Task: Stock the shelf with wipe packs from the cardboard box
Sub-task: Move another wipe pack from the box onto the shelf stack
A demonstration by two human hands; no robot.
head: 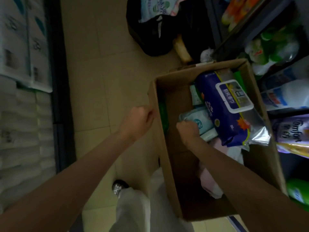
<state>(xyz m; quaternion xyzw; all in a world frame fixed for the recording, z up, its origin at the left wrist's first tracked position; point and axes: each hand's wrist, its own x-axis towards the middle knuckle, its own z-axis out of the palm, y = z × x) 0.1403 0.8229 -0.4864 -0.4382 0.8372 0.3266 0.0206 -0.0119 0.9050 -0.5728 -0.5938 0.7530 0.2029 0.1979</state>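
Right hand (188, 131) is gripping a pale wipe pack (199, 120) inside the cardboard box (160, 131); left hand (142, 118) is pinching its rim. Blue pack (225, 111) is overlapping it, so lifting risks dragging it out.

We see a cardboard box (175, 158) of plain brown board, matt and unprinted, its inner walls dull. Inside it lies a blue wipe pack (222, 121) in glossy plastic film, with a crinkled silvery foil end that catches the light and a smooth hard plastic flip lid (234, 96) in white. Beside it a pale wipe pack (199, 119) has softer, slightly shiny film. The floor (103, 72) is smooth beige tile with a faint sheen. A black bag (150, 37) looks like thin glossy plastic. Our trousers (133, 208) are matt light cloth.
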